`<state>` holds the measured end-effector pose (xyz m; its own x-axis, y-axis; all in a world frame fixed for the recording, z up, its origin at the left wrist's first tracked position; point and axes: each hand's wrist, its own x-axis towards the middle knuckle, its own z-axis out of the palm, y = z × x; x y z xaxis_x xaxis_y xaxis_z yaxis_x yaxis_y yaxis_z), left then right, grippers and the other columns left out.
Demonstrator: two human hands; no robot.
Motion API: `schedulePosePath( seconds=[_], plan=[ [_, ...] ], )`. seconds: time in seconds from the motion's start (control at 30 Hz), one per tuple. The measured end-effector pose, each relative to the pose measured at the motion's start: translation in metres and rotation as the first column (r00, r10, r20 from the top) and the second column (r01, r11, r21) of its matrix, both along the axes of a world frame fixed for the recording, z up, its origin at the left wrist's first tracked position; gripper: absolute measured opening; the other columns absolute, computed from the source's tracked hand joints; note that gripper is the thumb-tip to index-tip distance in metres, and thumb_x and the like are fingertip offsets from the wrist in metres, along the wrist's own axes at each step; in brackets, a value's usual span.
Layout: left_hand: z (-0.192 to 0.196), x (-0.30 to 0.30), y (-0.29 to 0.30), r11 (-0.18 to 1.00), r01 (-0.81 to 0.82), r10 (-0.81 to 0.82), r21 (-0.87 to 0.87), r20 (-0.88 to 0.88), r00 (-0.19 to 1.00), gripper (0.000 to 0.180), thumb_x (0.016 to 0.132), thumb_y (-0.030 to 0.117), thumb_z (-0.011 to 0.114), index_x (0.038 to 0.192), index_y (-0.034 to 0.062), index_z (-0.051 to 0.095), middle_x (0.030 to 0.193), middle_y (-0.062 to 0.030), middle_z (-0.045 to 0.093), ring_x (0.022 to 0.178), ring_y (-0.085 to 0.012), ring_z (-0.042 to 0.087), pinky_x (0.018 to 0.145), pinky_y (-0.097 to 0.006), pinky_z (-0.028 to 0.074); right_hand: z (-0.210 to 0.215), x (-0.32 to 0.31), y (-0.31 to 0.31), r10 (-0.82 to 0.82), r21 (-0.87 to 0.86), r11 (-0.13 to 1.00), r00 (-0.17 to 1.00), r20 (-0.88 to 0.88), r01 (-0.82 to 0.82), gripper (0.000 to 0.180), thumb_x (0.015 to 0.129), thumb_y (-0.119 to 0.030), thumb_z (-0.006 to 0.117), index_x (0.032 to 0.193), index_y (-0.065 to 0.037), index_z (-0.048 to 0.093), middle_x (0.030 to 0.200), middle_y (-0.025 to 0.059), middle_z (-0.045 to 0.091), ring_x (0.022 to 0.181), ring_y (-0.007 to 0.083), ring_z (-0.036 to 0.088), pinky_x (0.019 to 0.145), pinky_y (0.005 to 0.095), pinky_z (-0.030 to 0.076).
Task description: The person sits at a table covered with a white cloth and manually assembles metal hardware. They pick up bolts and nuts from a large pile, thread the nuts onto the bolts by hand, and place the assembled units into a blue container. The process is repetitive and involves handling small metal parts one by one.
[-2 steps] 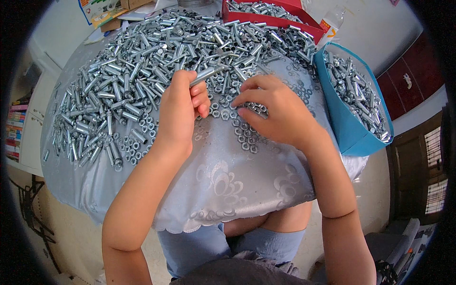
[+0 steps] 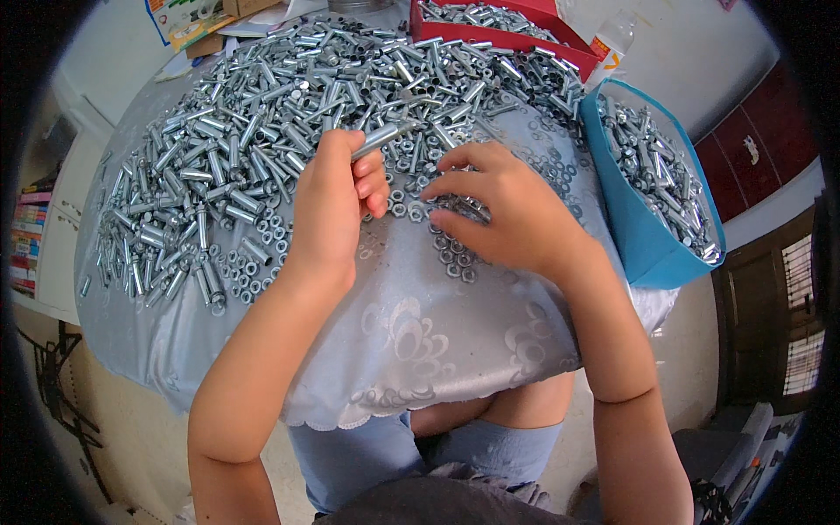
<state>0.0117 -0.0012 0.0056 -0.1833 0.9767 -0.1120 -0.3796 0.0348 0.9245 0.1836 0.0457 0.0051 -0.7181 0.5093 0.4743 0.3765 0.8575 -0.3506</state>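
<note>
"Since the earlier head-camera frame, only the right hand (image 2: 512, 206) has shifted noticeably: a little left, away from the open-topped light-blue bin (image 2: 643, 249). Take that bin as your landmark."

"And the left hand?"

"Nearly unchanged, well to the bin's left, farther from it than the right hand. Its thumb and forefinger pinch a silver cylindrical metal bolt (image 2: 378, 138), tilted, with its far end pointing up and toward the bin's side; the other fingers are curled."

"Is the right one gripping something?"

"I can't tell. Its fingers are curved, with the thumb apart from the forefinger, over small silver hexagonal metal nuts (image 2: 455, 260) left of the bin. Metal shows in the gap, but whether it is held is unclear."

"What else lies around?"

"Farther left of the bin spreads a big heap of silver metal bolts and sleeves (image 2: 236, 131), on a shiny pale-grey patterned tablecloth (image 2: 420, 350). Beyond the bin, to its upper left, sits a red open box (image 2: 573, 59) of similar pieces; a clear plastic bottle (image 2: 618, 33) stands just behind the bin, which holds more bolts (image 2: 661, 175)."
</note>
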Motion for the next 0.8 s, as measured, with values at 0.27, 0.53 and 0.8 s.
schedulePosePath(
  seconds=[0.27,0.53,0.8],
  plan=[
    [0.004,0.0,-0.003,1.0,0.0,0.0,0.011,0.04,0.999,0.03,0.084,0.033,0.037,0.063,0.0136,0.029,0.056,0.0033,0.029,0.054,-0.0106,0.033,0.054,-0.025,0.03,-0.006,-0.003,0.003,-0.058,0.091,0.994,0.998,0.038,0.054,0.015,0.071,-0.014,0.062,0.084,-0.012,0.069,0.098,0.0131,0.056,0.095,0.0287,0.051,0.082,0.0363,0.042],
    [0.008,0.004,-0.006,0.998,0.026,-0.028,0.052,0.035,0.999,0.03,0.083,0.035,0.037,0.063,0.0135,0.031,0.056,0.0035,0.029,0.054,-0.01,0.033,0.055,-0.025,0.028,-0.011,-0.008,0.004,-0.013,0.066,0.998,0.998,0.068,0.009,0.017,0.069,-0.013,0.063,0.085,-0.013,0.069,0.102,0.0128,0.055,0.095,0.0289,0.05,0.083,0.0365,0.041],
    [0.009,0.002,-0.007,0.997,0.022,-0.024,0.072,0.032,0.999,0.03,0.083,0.034,0.038,0.062,0.0135,0.031,0.056,0.0036,0.029,0.054,-0.0099,0.033,0.055,-0.024,0.029,-0.007,-0.009,-0.001,-0.032,0.032,0.999,0.998,0.061,0.03,0.014,0.067,-0.014,0.065,0.08,-0.011,0.068,0.1,0.0123,0.055,0.094,0.029,0.05,0.082,0.0367,0.041]
  ],
)
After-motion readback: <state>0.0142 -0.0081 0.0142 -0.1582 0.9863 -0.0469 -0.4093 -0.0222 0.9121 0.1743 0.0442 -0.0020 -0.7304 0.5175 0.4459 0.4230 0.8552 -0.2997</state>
